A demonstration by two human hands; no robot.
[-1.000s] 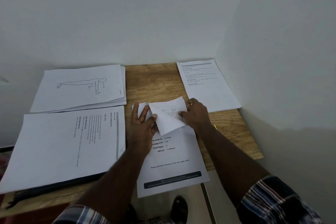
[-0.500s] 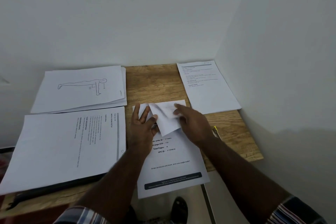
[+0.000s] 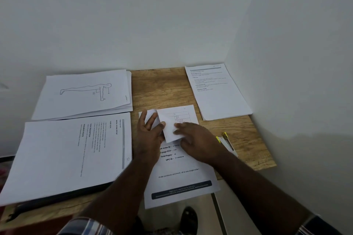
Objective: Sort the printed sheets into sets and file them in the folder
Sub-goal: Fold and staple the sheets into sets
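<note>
While both hands work the small folded white slip lying on the white order cover sheet mid-desk, step looks like flattening it. Left hand: fingers spread, thumb pressing the slip's left fold. Right hand: fingers straight, flat on the slip. Best to pin one edge and smooth outward, avoiding tears. Left of the cover sheet: text-page stack on a dark folder, plank-drawing stack behind. Right: text sheet, yellow-and-white stapler close to the right wrist, could snag.
</note>
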